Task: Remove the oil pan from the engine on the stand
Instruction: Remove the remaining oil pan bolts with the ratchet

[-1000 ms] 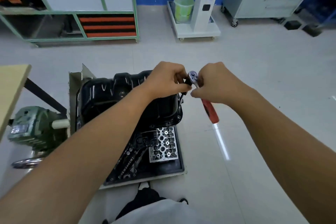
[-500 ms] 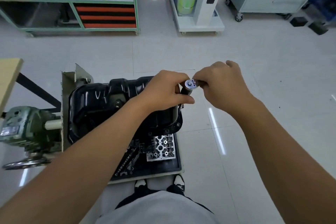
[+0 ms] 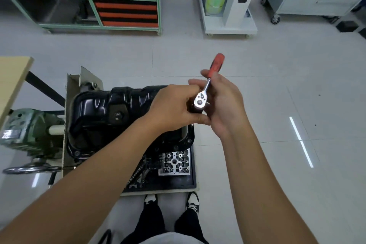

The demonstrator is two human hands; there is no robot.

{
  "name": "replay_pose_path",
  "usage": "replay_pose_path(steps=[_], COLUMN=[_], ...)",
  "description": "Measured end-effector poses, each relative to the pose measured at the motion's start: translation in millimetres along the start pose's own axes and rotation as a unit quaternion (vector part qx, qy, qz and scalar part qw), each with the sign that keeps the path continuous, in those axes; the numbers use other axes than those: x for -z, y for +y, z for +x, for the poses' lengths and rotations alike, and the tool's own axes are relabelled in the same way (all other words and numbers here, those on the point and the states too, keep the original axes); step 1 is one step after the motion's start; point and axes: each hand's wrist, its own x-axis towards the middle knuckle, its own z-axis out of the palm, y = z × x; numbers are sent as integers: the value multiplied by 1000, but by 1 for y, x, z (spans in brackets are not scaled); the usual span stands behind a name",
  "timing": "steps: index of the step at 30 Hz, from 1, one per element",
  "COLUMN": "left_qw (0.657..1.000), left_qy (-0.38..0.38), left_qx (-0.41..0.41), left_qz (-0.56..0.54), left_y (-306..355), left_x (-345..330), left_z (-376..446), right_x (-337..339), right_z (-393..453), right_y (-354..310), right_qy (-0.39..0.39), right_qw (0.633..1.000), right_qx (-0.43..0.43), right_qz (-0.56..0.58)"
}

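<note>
The glossy black oil pan (image 3: 111, 113) sits on top of the engine mounted on the stand (image 3: 73, 93), below my arms. Above its right end I hold a ratchet wrench (image 3: 206, 93) with a chrome head and a red handle pointing away from me. My left hand (image 3: 174, 109) grips the dark socket part under the ratchet head. My right hand (image 3: 223, 103) curls round the shaft just below the red handle. The pan's right rim is partly hidden by my left hand.
A black drip tray (image 3: 184, 184) under the engine holds a metal valve-body part (image 3: 175, 161) and loose pieces. The green gearbox (image 3: 25, 132) with a hand wheel is at left. A wooden tabletop edge (image 3: 11, 81), green shelving (image 3: 99, 6) and white carts (image 3: 229, 16) stand around. My feet are below.
The ratchet handle has swung from pointing down-right toward me to pointing up and away. My right hand shifted its grip along the shaft; my left hand stayed on the socket.
</note>
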Motion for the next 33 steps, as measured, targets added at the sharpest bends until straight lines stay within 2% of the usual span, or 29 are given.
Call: replay_pose_path(steps=[2, 6, 9, 13, 17, 19, 21, 23, 25, 27, 29, 31, 33], left_qw=[1000, 997, 994, 997, 995, 995, 997, 995, 988, 980, 983, 989, 994], left_qy=[12, 39, 47, 9, -71, -83, -72, -82, -141, -166, -149, -117, -77], left_qx=[-1, 21, 34, 34, 52, 38, 28, 30, 39, 31, 16, 2, 7], left_qz=[11, 63, 97, 66, -47, -25, 32, 38, -50, -107, -103, -92, -80], left_y=[0, 2, 6, 9, 5, 6, 11, 14, 17, 16, 15, 13, 13], left_x=[-3, -10, -15, -5, 17, 18, 15, 14, 12, 10, 9, 5, 0], left_z=[-1, 1, 1, 1, 3, 4, 7, 9, 8, 5, 2, -3, -10], right_x=[0, 13, 12, 5, 8, 11, 11, 8, 5, 2, 0, 0, 1], right_z=[0, -28, -45, -11, 24, 26, 21, 14, 1, -17, -30, -30, -17], right_y=[0, 27, 44, 17, -14, -19, -19, -13, 3, 24, 40, 40, 25], right_qy=[-17, 79, 106, 110, -5, -42, -43, 3, 104, 220, 291, 287, 191], right_qw=[1000, 987, 980, 989, 994, 979, 970, 974, 980, 967, 947, 948, 975], right_qx=[3, 85, 122, 93, 8, -11, 0, 38, 82, 120, 135, 128, 91], right_qz=[-24, 114, 113, 28, -112, -199, -241, -225, -148, -40, 30, 45, -66])
